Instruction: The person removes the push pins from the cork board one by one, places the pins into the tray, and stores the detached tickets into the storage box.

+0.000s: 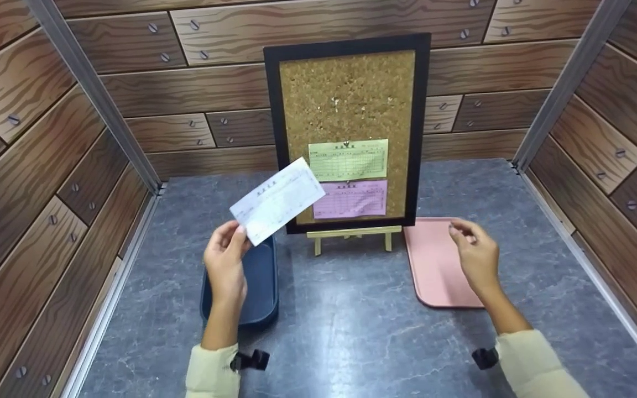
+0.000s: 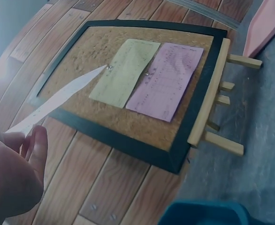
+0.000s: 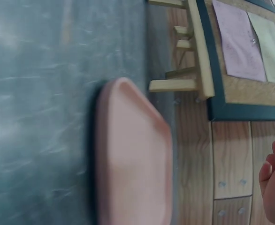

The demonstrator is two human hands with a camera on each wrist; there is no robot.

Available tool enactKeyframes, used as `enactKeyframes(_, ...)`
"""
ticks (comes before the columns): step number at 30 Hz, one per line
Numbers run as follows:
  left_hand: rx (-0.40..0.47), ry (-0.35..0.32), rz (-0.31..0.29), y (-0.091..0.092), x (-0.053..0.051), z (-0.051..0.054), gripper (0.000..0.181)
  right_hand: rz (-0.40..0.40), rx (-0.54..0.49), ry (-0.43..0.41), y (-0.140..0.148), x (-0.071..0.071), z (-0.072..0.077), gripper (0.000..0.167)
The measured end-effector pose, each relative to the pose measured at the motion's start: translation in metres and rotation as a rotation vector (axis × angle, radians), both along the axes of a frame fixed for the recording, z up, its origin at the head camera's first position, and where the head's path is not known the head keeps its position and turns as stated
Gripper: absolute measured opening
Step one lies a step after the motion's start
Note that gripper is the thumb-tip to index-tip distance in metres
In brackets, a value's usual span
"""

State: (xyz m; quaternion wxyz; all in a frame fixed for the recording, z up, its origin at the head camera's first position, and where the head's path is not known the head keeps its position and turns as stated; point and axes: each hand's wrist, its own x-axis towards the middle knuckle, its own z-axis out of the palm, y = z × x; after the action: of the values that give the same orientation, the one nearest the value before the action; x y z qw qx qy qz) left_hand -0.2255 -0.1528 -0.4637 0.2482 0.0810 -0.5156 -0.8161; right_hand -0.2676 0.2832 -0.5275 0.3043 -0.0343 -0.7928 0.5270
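My left hand (image 1: 225,265) pinches a white printed slip (image 1: 277,202) by its lower corner, in front of the framed cork board's (image 1: 346,99) lower left side. In the left wrist view, the hand (image 2: 15,173) holds the slip (image 2: 57,101) nearly edge-on. On the board, a green slip (image 1: 349,160) hangs above a purple slip (image 1: 351,200), each with a pin at its top. My right hand (image 1: 478,257) hovers over the pink tray (image 1: 434,276), fingers curled, thumb near the index finger. Whether something tiny sits between those fingertips cannot be made out.
The board stands on a small wooden easel (image 1: 351,232). A dark blue tray (image 1: 260,282) lies beneath my left hand, left of the easel. Wood-patterned walls (image 1: 213,94) enclose the back and sides of the grey tabletop (image 1: 351,320).
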Motion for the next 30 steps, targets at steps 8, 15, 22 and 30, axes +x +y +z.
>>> enactKeyframes(8,0.044,-0.057,0.059,-0.021,0.02,-0.025,0.018,-0.048,0.085,-0.01,0.018,0.015,-0.027,0.016)
enactKeyframes(15,0.01,-0.145,0.081,-0.032,0.033,-0.045,0.026,-0.097,0.224,-0.08,0.026,0.024,-0.043,0.016)
enactKeyframes(22,-0.007,-0.221,0.131,-0.044,0.041,-0.062,0.027,-0.095,0.34,-0.155,0.033,0.029,-0.054,0.015)
enactKeyframes(30,-0.033,-0.284,0.189,-0.053,0.047,-0.076,0.033,-0.067,0.343,-0.207,0.036,0.03,-0.059,0.015)
